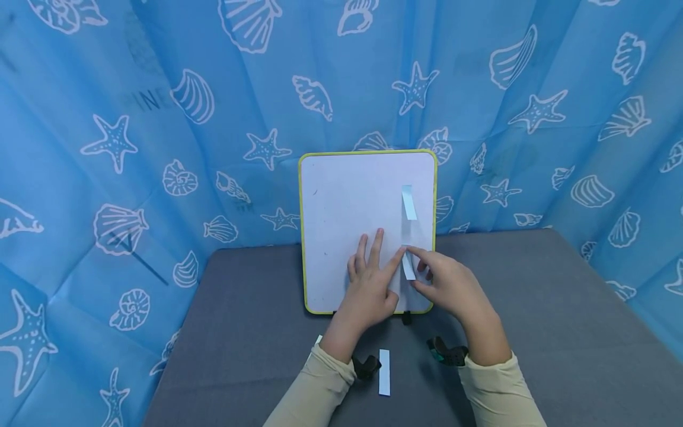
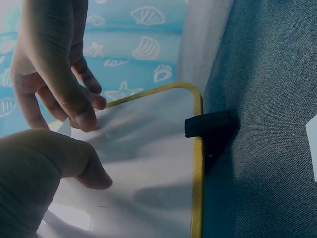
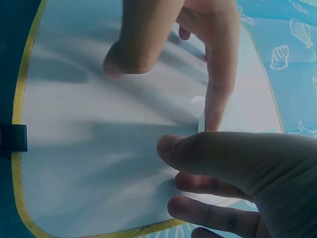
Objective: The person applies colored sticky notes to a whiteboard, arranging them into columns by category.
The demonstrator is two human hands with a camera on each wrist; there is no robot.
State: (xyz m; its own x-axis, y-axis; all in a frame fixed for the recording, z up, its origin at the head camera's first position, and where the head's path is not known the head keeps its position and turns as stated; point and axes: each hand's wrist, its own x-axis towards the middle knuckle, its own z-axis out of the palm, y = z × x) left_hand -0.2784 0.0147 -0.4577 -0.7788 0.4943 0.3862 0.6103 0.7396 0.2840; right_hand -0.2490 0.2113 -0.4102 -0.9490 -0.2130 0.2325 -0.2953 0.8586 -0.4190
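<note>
Together, hands [image 1: 369,290] touch paper [image 1: 408,268] on the whiteboard [image 1: 347,196].

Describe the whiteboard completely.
The whiteboard is a glossy white rectangle with rounded corners and a yellow rim, standing upright on grey cloth, black supports at its bottom edge. Small dark marks dot its face. An upper strip and a lower strip lie on its right half; the left hand and right hand each have a fingertip at the latter's top.

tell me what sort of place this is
Probably a curtained-off indoor workspace: a shell-print curtain hangs behind a grey table, where a whiteboard stands. The wider room is out of view.
</note>
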